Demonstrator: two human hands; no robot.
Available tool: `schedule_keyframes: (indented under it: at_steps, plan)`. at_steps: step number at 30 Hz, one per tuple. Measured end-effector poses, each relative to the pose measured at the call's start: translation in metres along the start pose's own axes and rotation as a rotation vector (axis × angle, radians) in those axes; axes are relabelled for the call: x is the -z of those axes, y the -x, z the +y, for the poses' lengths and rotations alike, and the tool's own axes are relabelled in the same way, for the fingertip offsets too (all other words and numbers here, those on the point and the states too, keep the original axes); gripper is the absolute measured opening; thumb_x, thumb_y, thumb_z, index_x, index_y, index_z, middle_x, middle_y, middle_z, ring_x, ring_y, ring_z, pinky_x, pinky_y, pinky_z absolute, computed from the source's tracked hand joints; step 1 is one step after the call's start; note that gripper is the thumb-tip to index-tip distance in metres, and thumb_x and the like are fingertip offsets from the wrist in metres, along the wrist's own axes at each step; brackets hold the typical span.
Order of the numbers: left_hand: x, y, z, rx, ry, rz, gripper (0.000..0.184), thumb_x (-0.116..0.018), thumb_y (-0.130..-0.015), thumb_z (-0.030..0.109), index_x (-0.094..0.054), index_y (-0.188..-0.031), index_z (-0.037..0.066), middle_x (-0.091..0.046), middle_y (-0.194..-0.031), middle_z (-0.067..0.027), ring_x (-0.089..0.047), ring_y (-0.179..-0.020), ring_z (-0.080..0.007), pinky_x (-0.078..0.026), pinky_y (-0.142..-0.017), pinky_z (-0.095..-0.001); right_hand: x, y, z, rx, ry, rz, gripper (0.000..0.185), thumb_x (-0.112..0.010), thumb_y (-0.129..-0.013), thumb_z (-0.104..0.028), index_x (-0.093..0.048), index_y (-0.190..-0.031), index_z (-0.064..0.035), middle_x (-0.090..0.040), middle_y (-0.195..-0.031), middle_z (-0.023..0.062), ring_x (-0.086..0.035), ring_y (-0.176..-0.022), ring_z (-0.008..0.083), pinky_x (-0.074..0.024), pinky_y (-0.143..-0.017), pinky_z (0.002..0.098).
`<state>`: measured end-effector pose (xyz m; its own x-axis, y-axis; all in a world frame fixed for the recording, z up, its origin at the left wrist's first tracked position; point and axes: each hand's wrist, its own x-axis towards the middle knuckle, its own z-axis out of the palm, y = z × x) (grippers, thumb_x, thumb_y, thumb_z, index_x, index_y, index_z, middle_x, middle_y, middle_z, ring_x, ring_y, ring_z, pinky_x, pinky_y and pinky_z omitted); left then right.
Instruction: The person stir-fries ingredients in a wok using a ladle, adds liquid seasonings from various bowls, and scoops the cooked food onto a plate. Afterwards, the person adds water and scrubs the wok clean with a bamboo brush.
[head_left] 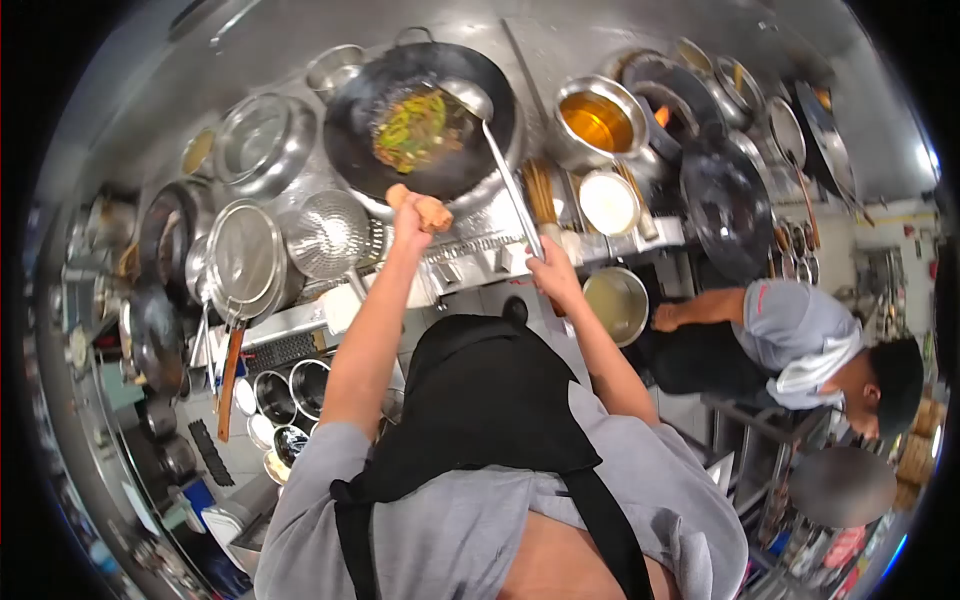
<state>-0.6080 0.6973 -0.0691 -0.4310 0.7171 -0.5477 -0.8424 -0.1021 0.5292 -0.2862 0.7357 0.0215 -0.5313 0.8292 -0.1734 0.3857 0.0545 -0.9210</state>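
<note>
- Wok (346, 132): wide, dark, round-bottomed metal, on the wet, shiny steel worktop (480, 216), well ahead of the person's body; a metal loop stands at its far rim.
- Sliced green food (412, 128), glossy and limp-looking, lies in its hollow with browner bits.
- Left hand (407, 218): fingers grasping a crumpled, salmon-coloured bundle (434, 213), apparently cloth, at the near rim.
- Right hand (552, 270): wrapped round the end of a ladle (508, 176), whose long, straight, smooth metal handle runs to a rounded bowl inside the wok.
- Left of the wok: a shallow metal strainer (333, 232) pierced with small holes, and a round fine-mesh sieve (246, 256) with a flat wooden handle.
- Right of it: a bristly, straw-coloured brush (540, 190), a round tub of smooth white stuff (608, 204) and a rounded steel pot (562, 152) of clear amber liquid.
</note>
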Motion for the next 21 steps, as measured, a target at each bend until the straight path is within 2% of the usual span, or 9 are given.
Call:
schedule_keyframes:
  at_steps: [1, 2, 3, 5, 8, 13, 15, 19, 21]
  plan:
    - [0.000, 0.004, 0.001, -0.006, -0.049, -0.008, 0.025, -0.060, -0.095, 0.032, -0.060, -0.093, 0.007, -0.066, -0.087, -0.0082, -0.066, -0.080, -0.0251, -0.057, -0.073, -0.0404, 0.021, 0.024, -0.012, -0.255, -0.158, -0.072, 0.020, -0.064, -0.082, -0.012, -0.062, -0.100, -0.0050, -0.056, -0.070, 0.0034, -0.052, -0.059, 0.0117, -0.0406, -0.051, 0.0282]
    - [-0.001, 0.014, 0.004, -0.007, -0.046, -0.025, 0.031, -0.063, -0.095, 0.038, -0.059, -0.099, 0.007, -0.066, -0.090, -0.0072, -0.066, -0.082, -0.0244, -0.057, -0.075, -0.0400, 0.043, 0.044, -0.007, -0.337, -0.262, -0.094, 0.013, -0.063, -0.082, -0.009, -0.064, -0.095, -0.0065, -0.052, -0.068, -0.0033, -0.049, -0.058, 0.0072, -0.0365, -0.049, 0.0254]
    - [-0.004, 0.028, 0.008, -0.012, -0.041, -0.044, 0.038, -0.065, -0.096, 0.044, -0.057, -0.104, 0.008, -0.066, -0.093, -0.0062, -0.067, -0.085, -0.0236, -0.057, -0.077, -0.0397, 0.066, 0.068, -0.022, -0.378, -0.241, -0.038, 0.007, -0.062, -0.088, -0.009, -0.063, -0.094, -0.0053, -0.050, -0.066, -0.0042, -0.047, -0.056, 0.0066, -0.0355, -0.047, 0.0256]
    - [-0.004, 0.052, 0.004, -0.030, -0.116, 0.013, 0.052, -0.064, -0.094, 0.055, -0.055, -0.114, 0.008, -0.065, -0.099, -0.0064, -0.066, -0.088, -0.0219, -0.056, -0.079, -0.0389, 0.100, 0.112, -0.027, -0.354, -0.159, 0.039, 0.018, -0.062, -0.094, -0.016, -0.065, -0.107, -0.0043, -0.047, -0.064, -0.0047, -0.044, -0.051, 0.0056, -0.0333, -0.043, 0.0247]
    - [-0.007, 0.105, -0.021, 0.091, -0.206, -0.063, 0.049, -0.066, -0.095, 0.048, -0.055, -0.121, 0.008, -0.065, -0.100, -0.0091, -0.066, -0.087, -0.0203, -0.057, -0.075, -0.0372, 0.126, 0.163, -0.027, -0.415, -0.197, 0.155, 0.025, -0.057, -0.102, -0.024, -0.061, -0.118, -0.0053, -0.045, -0.061, -0.0052, -0.040, -0.045, 0.0034, -0.0316, -0.039, 0.0217]
    - [-0.059, 0.151, -0.121, 0.232, -0.587, -0.178, 0.041, -0.068, -0.095, 0.033, -0.055, -0.123, 0.005, -0.067, -0.096, -0.0084, -0.066, -0.083, -0.0184, -0.056, -0.071, -0.0324, 0.153, 0.188, 0.032, -0.528, -0.181, 0.280, 0.035, -0.055, -0.104, -0.028, -0.057, -0.133, -0.0080, -0.044, -0.061, -0.0047, -0.038, -0.044, 0.0038, -0.0336, -0.036, 0.0229]
    - [-0.100, 0.141, -0.160, 0.173, -0.589, -0.275, 0.037, -0.069, -0.094, 0.027, -0.056, -0.121, 0.005, -0.066, -0.097, -0.0080, -0.066, -0.082, -0.0185, -0.057, -0.071, -0.0326, 0.160, 0.180, 0.049, -0.547, -0.187, 0.299, 0.037, -0.055, -0.104, -0.028, -0.056, -0.135, -0.0092, -0.044, -0.061, -0.0047, -0.038, -0.044, 0.0042, -0.0340, -0.036, 0.0227]
    - [-0.167, 0.079, -0.235, 0.054, -0.661, -0.221, 0.033, -0.069, -0.092, 0.018, -0.056, -0.118, 0.004, -0.064, -0.098, -0.0083, -0.066, -0.083, -0.0183, -0.057, -0.069, -0.0360, 0.169, 0.162, 0.080, -0.502, -0.271, 0.260, 0.039, -0.057, -0.102, -0.029, -0.058, -0.136, -0.0109, -0.046, -0.062, -0.0031, -0.043, -0.045, 0.0071, -0.0354, -0.038, 0.0260]
    - [-0.173, 0.024, -0.274, 0.018, -0.757, -0.162, 0.045, -0.072, -0.087, 0.017, -0.050, -0.122, 0.000, -0.063, -0.104, -0.0122, -0.066, -0.090, -0.0217, -0.057, -0.074, -0.0369, 0.171, 0.158, 0.090, -0.525, -0.227, 0.252, 0.039, -0.058, -0.101, -0.028, -0.059, -0.136, -0.0099, -0.049, -0.066, -0.0031, -0.046, -0.052, 0.0071, -0.0381, -0.045, 0.0257]
